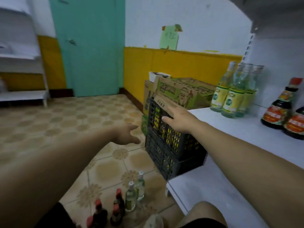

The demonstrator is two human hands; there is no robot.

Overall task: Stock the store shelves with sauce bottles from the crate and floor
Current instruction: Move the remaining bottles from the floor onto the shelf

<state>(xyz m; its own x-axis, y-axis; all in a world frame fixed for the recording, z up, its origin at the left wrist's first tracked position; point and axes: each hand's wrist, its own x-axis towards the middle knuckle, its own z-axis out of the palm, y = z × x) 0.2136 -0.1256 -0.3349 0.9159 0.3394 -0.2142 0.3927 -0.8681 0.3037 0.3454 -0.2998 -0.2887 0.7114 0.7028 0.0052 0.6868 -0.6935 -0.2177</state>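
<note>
Head view, motion blur throughout.

- Left hand (126, 134): arm stretched forward over the floor (49, 122), just left of the crate (166, 145). Grip apart, fingers straight and thumb spread, nothing in it. Not touching the crate.
- Right hand (178, 120): arm stretched forward along the shelf (230, 129) edge, hand over the crate's top far corner. Grip apart, fingers straight, nothing held. Fingertips lie against a cardboard flap above the crate; contact cannot be confirmed.
- Crate: dark lattice plastic, on the floor at the left end of the shelf unit, against it. Yellow labels show through the lattice.
- Box (181, 91): green and brown cardboard, behind the crate by the yellow wall, lid flaps open.
- Shelf, right side, white: clear bottles (230, 99) with yellow-green labels stand upright in a tight group at the far end. Dark bottles (279, 111) with red caps stand nearer and to the right, well apart from the clear group.
- Floor, near, left of centre: two upright clear floor bottles (136, 193) with white caps, touching or just beside each other. Several dark floor bottles (105, 213) with red caps stand just left of them, nearer the camera.
- Far left: teal door (88, 46), closed.
</note>
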